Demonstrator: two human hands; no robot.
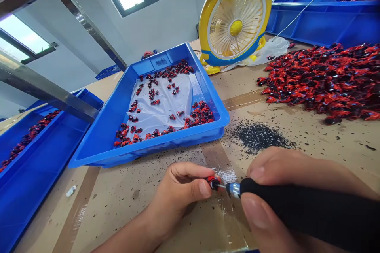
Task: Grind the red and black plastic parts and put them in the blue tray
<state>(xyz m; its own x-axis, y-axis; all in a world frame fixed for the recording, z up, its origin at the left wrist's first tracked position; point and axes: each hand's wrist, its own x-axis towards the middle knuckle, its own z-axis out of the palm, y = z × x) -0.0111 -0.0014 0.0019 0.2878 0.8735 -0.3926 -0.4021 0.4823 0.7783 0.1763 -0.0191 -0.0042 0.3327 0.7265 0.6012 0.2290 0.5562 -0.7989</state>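
My left hand point(181, 189) pinches a small red and black plastic part point(213, 182) between thumb and fingertips, just above the table. In my right hand point(276, 174) is a thick black handheld tool point(285, 197) with a silver collar and a thin metal tip, like an electric screwdriver or engraver. The tip points left and meets the black face of the part; whether it is inside or only touching, I cannot tell. A little beyond my hands lies a patch of black shavings point(261, 136).
A blue tray point(148, 152) ahead holds a plastic sheet and scattered red and black parts. At right is a big pile of such parts point(326, 83). A yellow fan point(236, 27) stands behind. Other blue bins point(311, 23) flank the table, and a metal frame point(44, 79) crosses the left side.
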